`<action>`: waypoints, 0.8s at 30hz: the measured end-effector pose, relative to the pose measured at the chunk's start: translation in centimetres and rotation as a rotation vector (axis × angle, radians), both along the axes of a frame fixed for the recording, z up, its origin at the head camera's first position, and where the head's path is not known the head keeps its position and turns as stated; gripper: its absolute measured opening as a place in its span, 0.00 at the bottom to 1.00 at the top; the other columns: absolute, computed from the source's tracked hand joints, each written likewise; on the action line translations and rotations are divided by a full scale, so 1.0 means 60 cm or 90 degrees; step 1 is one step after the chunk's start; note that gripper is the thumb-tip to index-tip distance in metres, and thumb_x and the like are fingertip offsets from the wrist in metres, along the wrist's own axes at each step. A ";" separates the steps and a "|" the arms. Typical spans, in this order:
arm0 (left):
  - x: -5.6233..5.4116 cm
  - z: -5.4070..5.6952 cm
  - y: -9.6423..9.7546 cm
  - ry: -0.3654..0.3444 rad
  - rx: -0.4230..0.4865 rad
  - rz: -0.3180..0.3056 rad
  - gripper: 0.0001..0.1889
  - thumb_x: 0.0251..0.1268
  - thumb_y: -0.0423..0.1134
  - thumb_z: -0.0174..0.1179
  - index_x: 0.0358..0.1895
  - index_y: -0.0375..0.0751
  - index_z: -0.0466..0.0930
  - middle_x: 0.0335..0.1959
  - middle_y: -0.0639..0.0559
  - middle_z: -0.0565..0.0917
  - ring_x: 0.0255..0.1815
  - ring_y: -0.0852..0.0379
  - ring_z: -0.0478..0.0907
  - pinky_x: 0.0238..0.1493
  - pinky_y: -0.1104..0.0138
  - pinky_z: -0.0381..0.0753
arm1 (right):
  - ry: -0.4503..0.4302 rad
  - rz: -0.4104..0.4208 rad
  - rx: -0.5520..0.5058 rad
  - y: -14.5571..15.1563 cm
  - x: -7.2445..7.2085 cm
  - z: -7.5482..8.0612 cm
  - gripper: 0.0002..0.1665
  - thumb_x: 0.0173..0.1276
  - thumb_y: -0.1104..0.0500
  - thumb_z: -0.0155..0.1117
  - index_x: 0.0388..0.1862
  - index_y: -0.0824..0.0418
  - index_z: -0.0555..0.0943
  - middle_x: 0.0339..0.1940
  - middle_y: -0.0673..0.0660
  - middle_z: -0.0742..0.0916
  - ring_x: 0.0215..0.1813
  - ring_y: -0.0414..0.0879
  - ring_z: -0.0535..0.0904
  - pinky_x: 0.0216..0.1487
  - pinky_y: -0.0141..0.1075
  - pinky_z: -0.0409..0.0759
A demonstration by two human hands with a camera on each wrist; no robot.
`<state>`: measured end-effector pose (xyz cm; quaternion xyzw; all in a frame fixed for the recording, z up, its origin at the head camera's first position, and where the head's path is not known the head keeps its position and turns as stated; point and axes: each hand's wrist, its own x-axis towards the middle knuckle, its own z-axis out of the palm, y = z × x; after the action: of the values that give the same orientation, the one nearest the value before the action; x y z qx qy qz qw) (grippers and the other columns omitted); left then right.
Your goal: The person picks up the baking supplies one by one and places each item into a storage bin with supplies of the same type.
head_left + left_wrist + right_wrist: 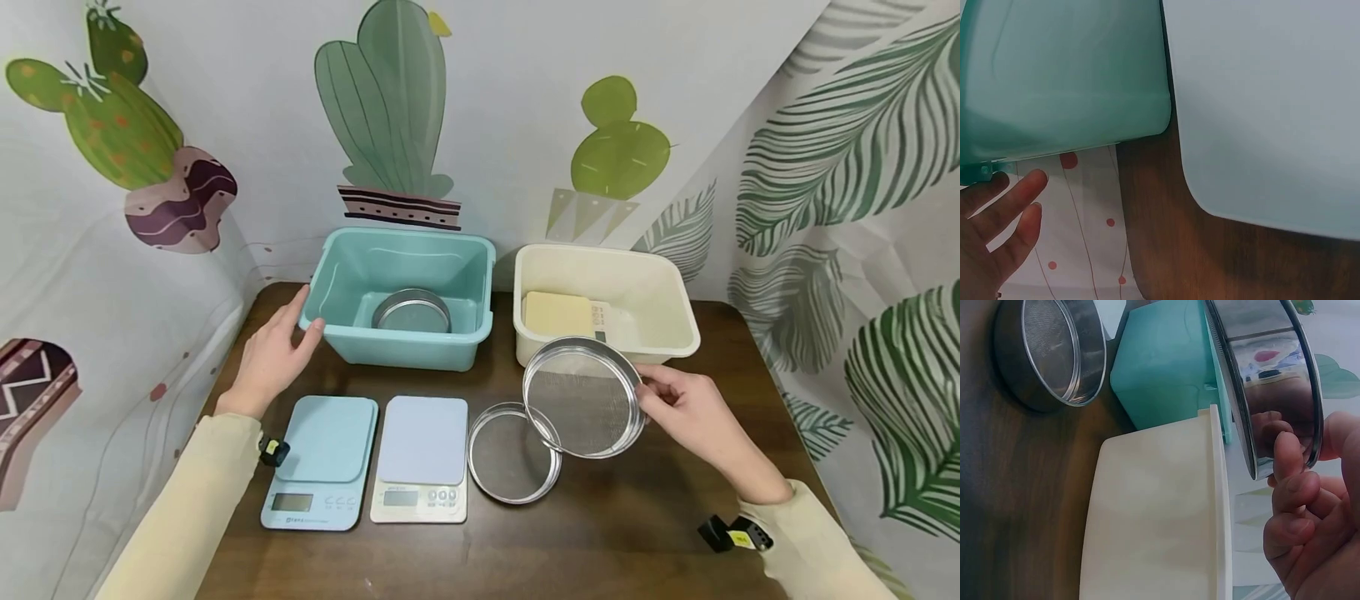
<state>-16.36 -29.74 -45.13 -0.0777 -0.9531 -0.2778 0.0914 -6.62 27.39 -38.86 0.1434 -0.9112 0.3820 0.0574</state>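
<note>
Two hands on record. Left hand: fingers extended, at the near left corner of the teal bin, which stands by the surface's back edge with one sieve inside. Blue scale: near the left edge. White-topped scale: just beside it. Lower sieve: rests next, mid-surface. Held sieve: tilted, raised before the cream bin at the back edge. Right hand: pinches its right rim.

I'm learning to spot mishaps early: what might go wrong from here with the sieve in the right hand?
The right hand pinches the raised sieve at one side only, so it might tilt or slip. If dropped, it could strike the lower sieve. It might also bump the cream bin nearby.
</note>
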 end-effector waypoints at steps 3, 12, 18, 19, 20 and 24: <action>0.001 -0.001 -0.001 0.004 -0.006 -0.001 0.36 0.83 0.58 0.45 0.86 0.51 0.49 0.74 0.29 0.69 0.60 0.24 0.76 0.51 0.31 0.74 | -0.002 -0.002 0.000 -0.003 -0.003 0.005 0.15 0.71 0.67 0.63 0.53 0.64 0.88 0.19 0.43 0.78 0.21 0.34 0.70 0.21 0.29 0.67; 0.002 -0.002 0.000 0.008 -0.011 0.000 0.36 0.83 0.57 0.45 0.86 0.50 0.50 0.74 0.29 0.69 0.58 0.24 0.78 0.49 0.32 0.75 | 0.028 0.009 -0.002 -0.009 -0.018 0.014 0.16 0.69 0.70 0.61 0.51 0.63 0.89 0.20 0.44 0.79 0.20 0.34 0.71 0.22 0.28 0.69; 0.003 -0.004 0.001 0.013 -0.013 -0.002 0.36 0.83 0.57 0.45 0.86 0.50 0.50 0.74 0.29 0.70 0.57 0.24 0.78 0.49 0.32 0.75 | 0.034 0.016 -0.013 -0.014 -0.029 0.021 0.17 0.67 0.72 0.60 0.52 0.66 0.88 0.19 0.44 0.81 0.20 0.35 0.73 0.21 0.28 0.70; 0.003 -0.004 0.001 0.015 -0.013 -0.002 0.36 0.83 0.57 0.45 0.86 0.50 0.50 0.74 0.29 0.70 0.57 0.24 0.78 0.49 0.32 0.75 | 0.033 0.018 -0.017 -0.014 -0.031 0.022 0.17 0.67 0.72 0.60 0.52 0.67 0.88 0.19 0.44 0.81 0.20 0.35 0.73 0.20 0.28 0.70; 0.003 -0.004 0.000 0.016 -0.013 -0.002 0.36 0.83 0.57 0.46 0.86 0.50 0.50 0.74 0.28 0.70 0.57 0.24 0.78 0.49 0.31 0.75 | 0.031 0.019 -0.021 -0.015 -0.033 0.024 0.17 0.67 0.72 0.60 0.52 0.67 0.88 0.19 0.44 0.81 0.19 0.35 0.73 0.20 0.28 0.69; 0.002 -0.003 0.000 0.020 -0.012 -0.002 0.36 0.83 0.57 0.46 0.86 0.49 0.50 0.73 0.28 0.70 0.58 0.24 0.78 0.49 0.31 0.75 | 0.022 0.014 -0.022 -0.018 -0.041 0.030 0.17 0.69 0.71 0.60 0.54 0.69 0.87 0.19 0.45 0.82 0.19 0.35 0.73 0.19 0.28 0.69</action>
<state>-16.27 -29.76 -45.33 -0.0842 -0.9541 -0.2675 0.1055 -9.05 26.31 -37.08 0.1592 -0.9017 0.3957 0.0712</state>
